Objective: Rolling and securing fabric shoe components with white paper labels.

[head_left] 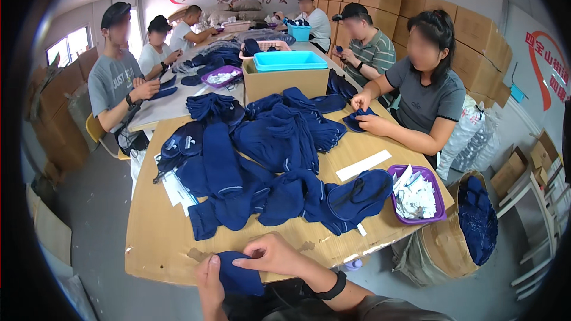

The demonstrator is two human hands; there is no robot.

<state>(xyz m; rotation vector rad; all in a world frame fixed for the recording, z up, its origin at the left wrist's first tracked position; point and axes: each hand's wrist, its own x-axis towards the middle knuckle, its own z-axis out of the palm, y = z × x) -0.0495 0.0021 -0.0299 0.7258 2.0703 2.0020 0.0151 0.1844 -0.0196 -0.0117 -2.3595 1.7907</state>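
At the table's near edge I hold a flat navy fabric piece (pixel 242 276) with a curved outline; its exact kind is unclear. My left hand (pixel 210 278) grips its left side, fingers closed. With thumb and fingers pinched, my right hand (pixel 270 254) holds its upper edge. Beyond my hands spreads a large heap of navy knitted, sock-like pieces (pixel 276 137). On the heap's right end lies a navy slipper-like piece (pixel 360 194). Dark eye-mask-like pieces (pixel 183 141) with a light print sit at the left. A purple basket (pixel 441 214) of small white packets stands at the right.
A white paper strip (pixel 364 165) lies on the wooden table (pixel 148 244). Behind the heap, a cardboard box (pixel 285 86) carries a blue tray (pixel 289 60). A co-worker (pixel 425 98) at the right handles navy fabric; several others work farther back. A sack of navy material (pixel 455 238) stands beside the table.
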